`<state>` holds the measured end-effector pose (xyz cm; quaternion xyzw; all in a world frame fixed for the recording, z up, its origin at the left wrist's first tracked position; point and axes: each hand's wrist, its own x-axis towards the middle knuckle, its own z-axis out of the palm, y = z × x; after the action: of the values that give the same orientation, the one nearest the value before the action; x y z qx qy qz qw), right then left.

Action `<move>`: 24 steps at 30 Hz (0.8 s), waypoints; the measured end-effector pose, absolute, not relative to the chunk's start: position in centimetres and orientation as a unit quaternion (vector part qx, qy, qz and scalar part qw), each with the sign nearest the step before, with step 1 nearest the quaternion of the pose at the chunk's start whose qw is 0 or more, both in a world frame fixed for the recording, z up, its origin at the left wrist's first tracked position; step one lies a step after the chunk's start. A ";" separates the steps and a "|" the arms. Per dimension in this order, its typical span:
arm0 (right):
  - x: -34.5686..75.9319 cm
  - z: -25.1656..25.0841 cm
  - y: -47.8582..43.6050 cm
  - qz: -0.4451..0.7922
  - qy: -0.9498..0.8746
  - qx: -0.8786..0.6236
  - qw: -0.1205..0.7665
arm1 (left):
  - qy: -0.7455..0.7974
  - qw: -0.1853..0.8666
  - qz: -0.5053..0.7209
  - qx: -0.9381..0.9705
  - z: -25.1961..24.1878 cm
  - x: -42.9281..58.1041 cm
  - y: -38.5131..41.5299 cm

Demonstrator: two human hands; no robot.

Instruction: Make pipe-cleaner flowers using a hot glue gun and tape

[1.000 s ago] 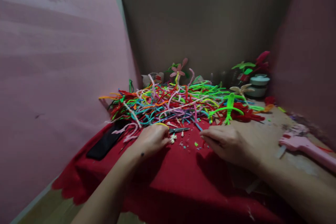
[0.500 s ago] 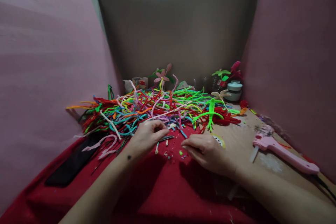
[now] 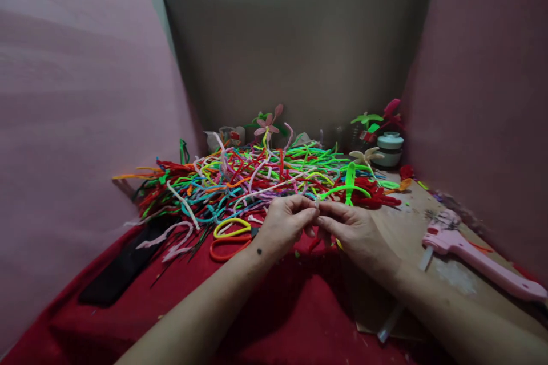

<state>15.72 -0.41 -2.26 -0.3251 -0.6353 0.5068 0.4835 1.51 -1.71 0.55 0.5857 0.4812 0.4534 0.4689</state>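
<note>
1. The left hand and right hand meet, fingers pinching a tiny, pale piece between them.
2. A loose pinch could drop it beside the multicoloured heap of fuzzy stems.
3. Fingers mostly cover it, material unclear; yellow-and-red-looped scissors have hidden blades.

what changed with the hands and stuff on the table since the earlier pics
The left hand has moved right, to meet the right hand at the fingertips. A pale bit now shows between them, too small to identify. The yellow and red scissor handles, covered by the left hand before, are now in view. The pile of fuzzy stems and pink glue gun look unchanged.
</note>
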 end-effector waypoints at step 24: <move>25.1 0.7 15.0 0.028 -0.646 -0.724 0.242 | 0.456 0.576 0.473 0.487 -1.8 1.0 -1.4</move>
<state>25.09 15.03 0.65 -0.7240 -0.6455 0.0285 0.2416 1.03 -1.39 -1.84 0.4869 0.4563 0.4727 0.5756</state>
